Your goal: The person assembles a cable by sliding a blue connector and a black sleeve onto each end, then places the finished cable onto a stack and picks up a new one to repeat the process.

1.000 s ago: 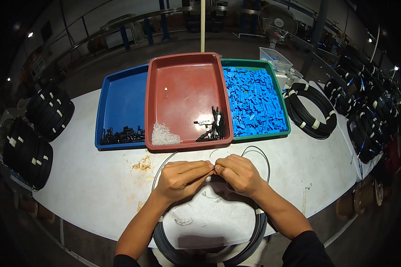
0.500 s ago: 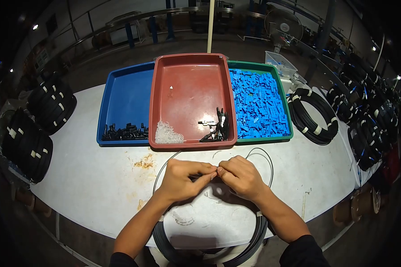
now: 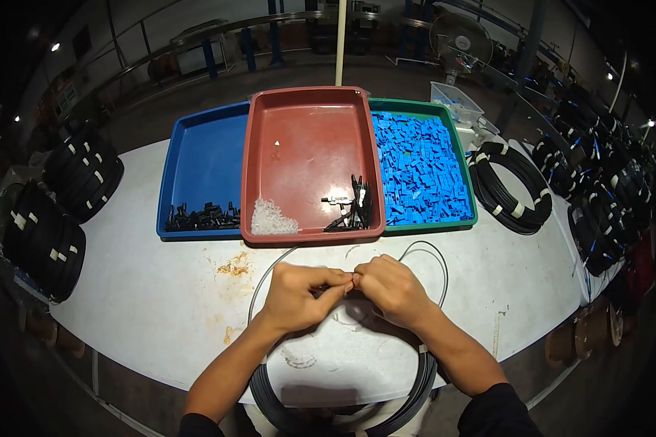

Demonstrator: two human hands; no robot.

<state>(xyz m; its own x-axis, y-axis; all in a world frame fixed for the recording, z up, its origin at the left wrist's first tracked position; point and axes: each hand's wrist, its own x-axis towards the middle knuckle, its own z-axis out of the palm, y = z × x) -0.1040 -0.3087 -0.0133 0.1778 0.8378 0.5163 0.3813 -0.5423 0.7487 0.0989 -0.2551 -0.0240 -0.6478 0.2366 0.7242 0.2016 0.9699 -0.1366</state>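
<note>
My left hand (image 3: 304, 291) and my right hand (image 3: 392, 289) meet fingertip to fingertip above the white table, just in front of the red tray (image 3: 310, 164). Both are closed in a pinch on a small dark piece that is mostly hidden by the fingers. A thin cable (image 3: 445, 273) loops out on both sides of the hands. Below them a coil of black cable (image 3: 424, 382), bound with light tape, lies at the table's near edge. The red tray holds clear small parts (image 3: 272, 218) and black connectors (image 3: 358, 207).
A blue tray (image 3: 204, 156) with black parts stands left of the red one. On the right is a green tray (image 3: 465, 175) full of blue pieces. A cable coil (image 3: 514, 211) lies on the table (image 3: 138, 291) at right; more coils (image 3: 47, 233) are stacked at left.
The view has shifted very slightly. Both hands stay pinched together in nearly the same place.
</note>
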